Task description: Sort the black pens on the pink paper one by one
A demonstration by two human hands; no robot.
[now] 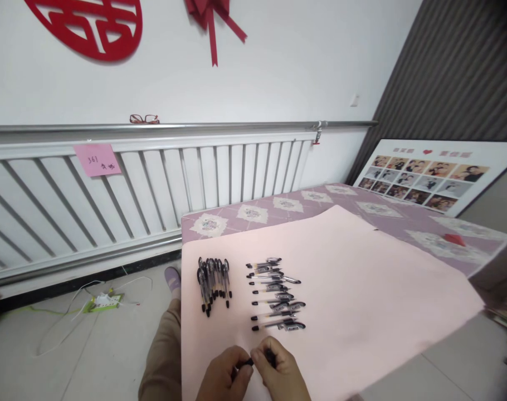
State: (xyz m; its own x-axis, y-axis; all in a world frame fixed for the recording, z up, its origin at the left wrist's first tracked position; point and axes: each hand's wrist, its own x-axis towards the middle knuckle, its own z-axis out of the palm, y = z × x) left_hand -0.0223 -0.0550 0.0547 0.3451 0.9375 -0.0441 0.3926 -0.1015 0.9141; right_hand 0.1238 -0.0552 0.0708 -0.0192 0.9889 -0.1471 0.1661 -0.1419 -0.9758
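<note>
My left hand (226, 373) and my right hand (278, 370) meet at the near edge of the pink sheet (354, 278). Both are closed, fingers pinched around a dark pen (248, 362) whose black parts show between them; most of it is hidden. Just beyond lies a column of clear-barrelled pens (270, 303) with black ends pointing left and loose caps at their right ends. To its left, several pens with black caps (214, 278) lie side by side in a bunch.
The sheet covers part of a table with a purple patterned cloth (274, 206). A white radiator (174, 189) runs behind it. At the right back leans a photo board (424, 172). A power strip (105, 302) with cords lies on the floor beside a leg (164, 345).
</note>
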